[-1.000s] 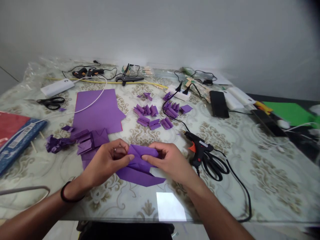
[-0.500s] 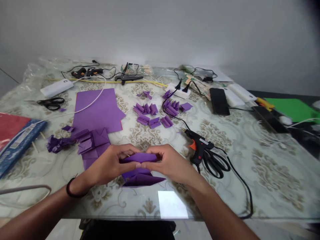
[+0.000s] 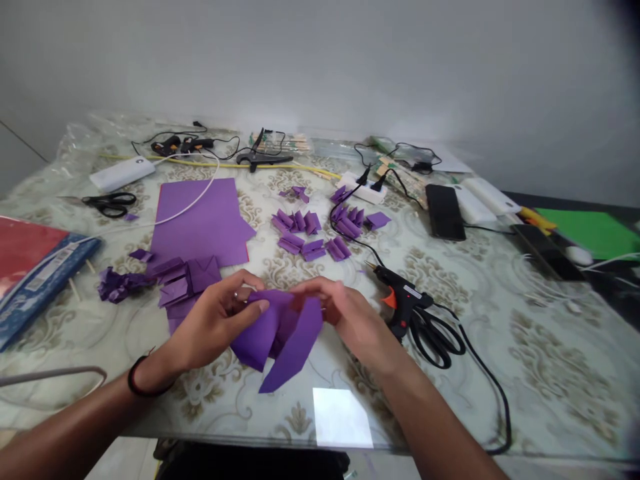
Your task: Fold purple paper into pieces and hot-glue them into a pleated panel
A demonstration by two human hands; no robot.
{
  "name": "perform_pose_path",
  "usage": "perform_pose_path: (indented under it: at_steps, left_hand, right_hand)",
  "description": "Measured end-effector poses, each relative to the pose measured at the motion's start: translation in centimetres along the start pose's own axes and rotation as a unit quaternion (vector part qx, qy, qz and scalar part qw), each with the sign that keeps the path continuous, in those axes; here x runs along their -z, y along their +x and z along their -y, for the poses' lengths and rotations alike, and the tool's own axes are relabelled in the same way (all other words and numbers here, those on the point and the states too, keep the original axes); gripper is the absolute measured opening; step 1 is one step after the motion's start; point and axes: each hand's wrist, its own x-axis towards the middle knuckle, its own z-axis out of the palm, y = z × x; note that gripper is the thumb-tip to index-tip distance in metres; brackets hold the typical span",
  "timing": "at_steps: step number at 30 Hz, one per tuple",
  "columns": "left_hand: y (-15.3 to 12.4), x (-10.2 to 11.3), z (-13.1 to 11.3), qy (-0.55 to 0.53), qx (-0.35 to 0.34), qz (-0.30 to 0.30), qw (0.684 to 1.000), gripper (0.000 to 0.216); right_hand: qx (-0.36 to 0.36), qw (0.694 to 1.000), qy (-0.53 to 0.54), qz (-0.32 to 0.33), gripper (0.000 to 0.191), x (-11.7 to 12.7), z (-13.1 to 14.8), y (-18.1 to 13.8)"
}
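Between my hands, above the table's near side, is a folded sheet of purple paper with its flaps standing apart. My left hand pinches its left edge, thumb on top and fingers behind. At the upper right edge, my right hand grips the same paper; its fingertips are partly behind the flap and a little blurred. Left of it lie several folded purple paper pieces and a crumpled purple paper. Small folded purple pieces lie in a group farther back.
Right of my hands lies a black glue gun with its cord, beside black-handled scissors. Purple sheets lie back left, near other scissors. A power strip, a phone and a red-and-blue packet surround the area.
The folded purple paper has been turned and opened out, its flaps now spread downward. My right hand has shifted up and right along its edge. The view has swung slightly.
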Motion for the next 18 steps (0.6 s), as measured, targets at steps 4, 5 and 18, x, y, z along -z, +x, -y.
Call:
perform_pose_path:
  at_steps: [4, 5, 18]
  left_hand:
    - [0.3, -0.2, 0.2, -0.044, -0.029, -0.056, 0.997, 0.032]
    - [0.3, -0.2, 0.3, -0.045, -0.033, -0.062, 0.997, 0.034]
    - [0.1, -0.2, 0.3, 0.027, -0.049, -0.029, 0.998, 0.017]
  right_hand:
    - [-0.005, 1.000, -0.022, 0.011, 0.059, 0.0, -0.2, 0.0]
    - [-0.013, 0.999, -0.037, 0.003, 0.053, -0.2, -0.4, 0.1]
    - [0.017, 0.998, -0.058, -0.036, 0.034, -0.7, -1.3, 0.9]
